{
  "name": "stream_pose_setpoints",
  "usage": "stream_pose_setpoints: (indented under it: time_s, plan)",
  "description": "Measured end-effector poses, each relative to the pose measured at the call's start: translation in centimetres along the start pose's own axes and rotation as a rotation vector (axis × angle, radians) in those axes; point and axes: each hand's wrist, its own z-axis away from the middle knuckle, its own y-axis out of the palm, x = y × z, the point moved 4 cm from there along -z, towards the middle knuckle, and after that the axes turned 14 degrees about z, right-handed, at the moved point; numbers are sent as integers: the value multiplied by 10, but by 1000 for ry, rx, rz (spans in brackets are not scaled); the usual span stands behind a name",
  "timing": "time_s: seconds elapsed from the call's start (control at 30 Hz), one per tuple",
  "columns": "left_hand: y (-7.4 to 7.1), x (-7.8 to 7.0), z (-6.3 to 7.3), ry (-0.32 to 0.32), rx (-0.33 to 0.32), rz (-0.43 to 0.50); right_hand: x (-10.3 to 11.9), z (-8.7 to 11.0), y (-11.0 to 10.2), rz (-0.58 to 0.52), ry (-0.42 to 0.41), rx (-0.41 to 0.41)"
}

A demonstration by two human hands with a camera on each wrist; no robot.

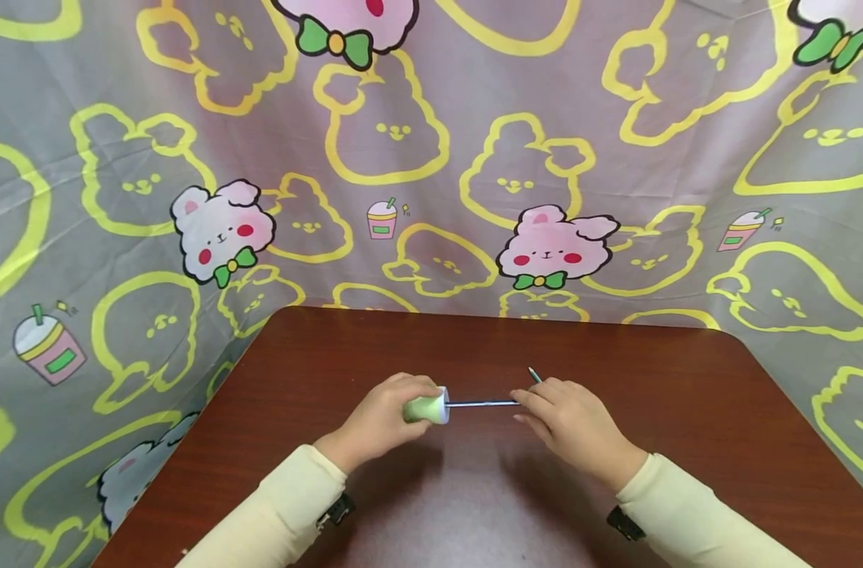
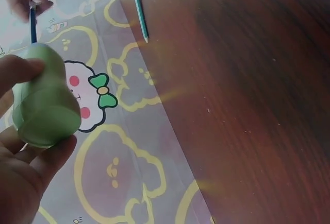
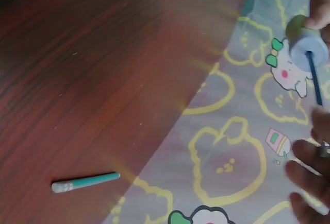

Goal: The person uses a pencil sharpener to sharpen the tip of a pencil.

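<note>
My left hand [image 1: 383, 416] grips a pale green pencil sharpener [image 1: 423, 408], narrow at the waist, with its white end turned to the right. Into the middle of that white face runs a dark blue pencil [image 1: 483, 403]. The other end of this pencil is pinched by the thumb and fingers of my right hand [image 1: 577, 426]. Seen from the left wrist, the sharpener [image 2: 49, 100] has its rounded green base toward the camera, fingers on both sides. The right wrist view shows the pencil [image 3: 314, 77] meeting the white face.
A teal pencil [image 3: 87, 182] lies on the dark brown table [image 1: 318, 355], just beyond my right hand in the head view. A grey curtain [image 1: 431, 142] with cartoon prints hangs behind the table and along its sides.
</note>
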Motion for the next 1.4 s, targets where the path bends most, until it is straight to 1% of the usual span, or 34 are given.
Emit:
stream_pose_setpoints:
  time_s: [0.07, 0.13, 0.2, 0.3, 0.37, 0.4, 0.43, 0.47, 0.5, 0.53, 0.6, 0.63, 0.67, 0.7, 0.73, 0.77, 0.8, 0.83, 0.93, 1.03, 1.1, 1.13, 1.2, 1.27, 1.33, 1.4]
  plan:
    - [0, 0, 0, -34, 12, 44, 3, 0, -1, 39, -64, -82]
    - [0, -1, -1, -54, 21, 68, 4, 0, -2, 67, -94, -124]
    - [0, -2, -1, -52, 25, 74, 6, 0, -2, 82, -108, -152]
    - [0, -6, -2, 3, 29, 28, 7, 0, -3, 55, -93, -165]
    - [0, -10, -3, 70, 30, -21, 7, 0, -4, 9, -61, -140]
    - [0, -12, -3, 108, 29, -53, 7, 0, -4, -20, -41, -113]
    - [1, -14, -4, 147, 25, -86, 6, 0, -5, -58, -11, -66]
    - [1, -15, -4, 184, 20, -117, 5, -1, -4, -114, 30, 6]
    - [1, -16, -4, 219, 14, -146, 3, -1, -3, -192, 77, 96]
    - [2, -17, -5, 253, 10, -171, 1, -2, -1, -288, 128, 204]
    - [3, -18, -5, 311, 5, -209, -3, -1, 4, -549, 273, 448]
    - [4, -19, -4, 335, 6, -223, -5, 1, 6, -679, 363, 558]
    - [5, -19, -4, 356, 8, -233, -7, 2, 8, -789, 445, 647]
    - [5, -19, -3, 369, 8, -241, -8, 3, 9, -875, 508, 713]
    - [6, -18, -3, 376, 6, -249, -9, 4, 10, -926, 545, 759]
    - [5, -18, -2, 375, 0, -249, -10, 4, 11, -950, 566, 786]
    - [5, -17, -2, 367, -7, -250, -11, 3, 12, -942, 559, 789]
    - [4, -16, -2, 357, -14, -252, -12, 1, 11, -899, 543, 775]
    - [3, -13, -2, 307, -26, -236, -12, -3, 9, -723, 487, 705]
    - [2, -11, -2, 246, -13, -196, -10, -6, 6, -583, 448, 613]
    - [1, -9, -2, 185, -6, -143, -8, -6, 3, -470, 398, 527]
    - [0, -9, -2, 154, -6, -117, -7, -6, 2, -407, 360, 470]
    - [-1, -7, -2, 88, -6, -61, -5, -5, -1, -266, 261, 330]
    - [-2, -5, -2, 36, 1, -13, -3, -3, -4, -128, 151, 159]
    - [-2, -4, -2, -1, 16, 30, 0, -2, -6, -42, 48, 1]
    - [-1, -2, -2, -36, 33, 75, 2, -1, -6, 19, -25, -102]
